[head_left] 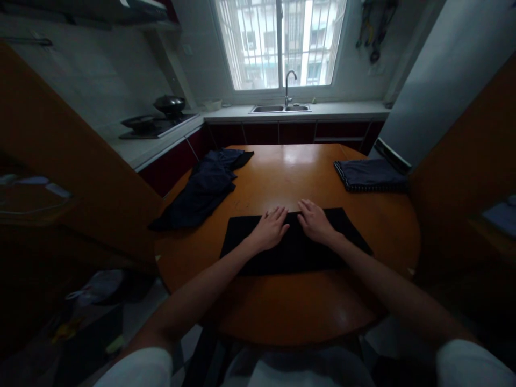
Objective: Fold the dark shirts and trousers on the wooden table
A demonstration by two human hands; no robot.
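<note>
A black folded piece of clothing (298, 250) lies flat across the near middle of the table; its exact kind I cannot make out. Flat on its far edge rests my left hand (271, 228), fingers stretched out and pointing away from me. My right hand (315, 221) lies a little to the right of it, also with straight fingers, on the same far edge. A small gap of black cloth shows between the two hands. Neither hand grips anything.
On the round-ended wooden table (282, 312), a rumpled dark blue garment (207, 185) lies at the left. A neat stack of folded clothes (371, 174) sits at the far right. Beyond are a sink (268, 109), a stove with a wok (169, 105) and a grey fridge (439, 80).
</note>
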